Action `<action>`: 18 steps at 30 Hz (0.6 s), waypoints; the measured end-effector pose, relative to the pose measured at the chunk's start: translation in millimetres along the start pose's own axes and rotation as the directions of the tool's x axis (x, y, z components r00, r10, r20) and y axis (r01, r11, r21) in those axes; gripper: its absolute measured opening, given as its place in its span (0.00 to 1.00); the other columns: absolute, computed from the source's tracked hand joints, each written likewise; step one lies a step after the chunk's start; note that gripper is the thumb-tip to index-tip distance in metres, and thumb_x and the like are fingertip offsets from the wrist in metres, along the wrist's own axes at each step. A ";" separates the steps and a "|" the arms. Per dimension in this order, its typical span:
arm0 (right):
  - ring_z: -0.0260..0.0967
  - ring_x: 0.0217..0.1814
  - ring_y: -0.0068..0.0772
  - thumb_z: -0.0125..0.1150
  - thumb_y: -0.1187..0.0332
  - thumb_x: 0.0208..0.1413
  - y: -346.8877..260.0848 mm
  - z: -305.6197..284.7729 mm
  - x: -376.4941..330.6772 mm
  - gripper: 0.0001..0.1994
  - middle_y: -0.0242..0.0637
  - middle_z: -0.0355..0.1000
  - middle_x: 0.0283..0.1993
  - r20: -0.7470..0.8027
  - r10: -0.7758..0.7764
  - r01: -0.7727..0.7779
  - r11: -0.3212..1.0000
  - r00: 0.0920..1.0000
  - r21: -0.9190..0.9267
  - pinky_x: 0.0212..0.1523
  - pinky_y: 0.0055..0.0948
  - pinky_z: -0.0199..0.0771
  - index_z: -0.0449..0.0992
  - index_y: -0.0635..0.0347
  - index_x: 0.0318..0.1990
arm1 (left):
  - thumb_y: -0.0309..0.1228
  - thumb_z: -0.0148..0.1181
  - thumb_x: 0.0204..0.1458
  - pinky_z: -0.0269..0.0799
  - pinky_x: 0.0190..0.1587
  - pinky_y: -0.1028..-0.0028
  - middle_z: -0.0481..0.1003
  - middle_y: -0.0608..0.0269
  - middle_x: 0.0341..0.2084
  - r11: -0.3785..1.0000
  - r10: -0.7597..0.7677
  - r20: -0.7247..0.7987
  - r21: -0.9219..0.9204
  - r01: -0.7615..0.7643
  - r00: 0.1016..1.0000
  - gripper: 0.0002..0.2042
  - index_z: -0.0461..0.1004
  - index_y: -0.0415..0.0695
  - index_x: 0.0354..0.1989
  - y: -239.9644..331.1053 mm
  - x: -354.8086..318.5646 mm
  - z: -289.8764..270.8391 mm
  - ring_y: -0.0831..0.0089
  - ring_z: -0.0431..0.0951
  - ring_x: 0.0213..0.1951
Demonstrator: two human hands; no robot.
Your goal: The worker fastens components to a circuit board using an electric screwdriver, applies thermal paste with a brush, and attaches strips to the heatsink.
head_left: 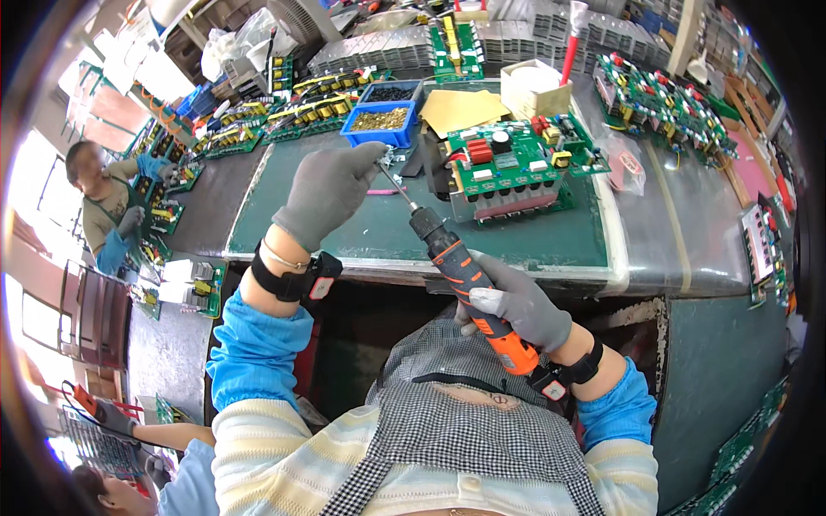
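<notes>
My right hand [529, 305], in a grey glove, is wrapped round an orange and black electric screwdriver [456, 267]. Its thin bit slants up and left to the fingertips of my left hand [325, 193], also gloved in grey. Those fingers are pinched together at the bit's tip; whatever is between them is too small to make out. Loose silver screws [392, 158] lie just beyond on the green mat [301, 198]. To the right of the bit stands a green circuit board assembly [508, 168], with red and white components on top and a metal heatsink below.
Behind the mat, a blue bin [379, 140] holds brass-coloured small parts, and another bin [391, 84] holds black ones. A yellow sheet [465, 112] and a white box [533, 90] stand near. More board assemblies [662, 112] line the right. Two people work at the left.
</notes>
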State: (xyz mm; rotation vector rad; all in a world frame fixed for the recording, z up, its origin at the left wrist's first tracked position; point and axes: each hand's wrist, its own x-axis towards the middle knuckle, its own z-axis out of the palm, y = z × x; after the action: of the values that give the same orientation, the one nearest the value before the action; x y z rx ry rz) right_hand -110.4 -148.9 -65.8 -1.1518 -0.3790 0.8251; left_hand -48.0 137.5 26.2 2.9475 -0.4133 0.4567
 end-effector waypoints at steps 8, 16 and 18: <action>0.73 0.43 0.31 0.58 0.62 0.57 19.2 -29.3 -65.4 0.36 0.41 0.71 0.44 -0.094 -0.218 0.229 0.965 0.971 0.129 0.45 0.33 0.77 0.53 0.62 0.72 | 0.30 0.72 0.39 0.65 0.64 0.65 0.68 0.49 0.61 0.979 0.132 -0.020 -0.152 -0.133 0.991 0.43 0.59 0.45 0.69 80.5 31.8 -31.6 0.55 0.69 0.62; 0.74 0.43 0.31 0.58 0.60 0.56 57.1 -36.0 -123.6 0.38 0.43 0.72 0.43 -0.291 -0.134 0.190 0.967 0.947 0.172 0.44 0.32 0.79 0.52 0.65 0.71 | 0.41 0.77 0.35 0.62 0.66 0.60 0.55 0.45 0.68 0.857 0.447 0.198 0.183 -0.481 0.872 0.43 0.64 0.46 0.65 106.5 79.3 46.0 0.46 0.61 0.67; 0.74 0.43 0.31 0.57 0.61 0.57 58.0 -35.9 -122.2 0.37 0.42 0.72 0.43 -0.278 -0.135 0.191 0.964 0.951 0.185 0.44 0.32 0.79 0.52 0.65 0.72 | 0.41 0.76 0.37 0.64 0.65 0.60 0.55 0.45 0.68 0.934 0.343 0.311 -0.011 -0.357 0.887 0.41 0.67 0.46 0.63 106.7 77.4 51.4 0.47 0.63 0.65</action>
State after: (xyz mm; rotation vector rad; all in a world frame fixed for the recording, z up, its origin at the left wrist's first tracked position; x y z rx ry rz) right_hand -189.1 -253.4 -115.6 -1.0014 -0.1593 0.5423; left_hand 6.6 7.9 11.0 2.9965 -0.9970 0.0310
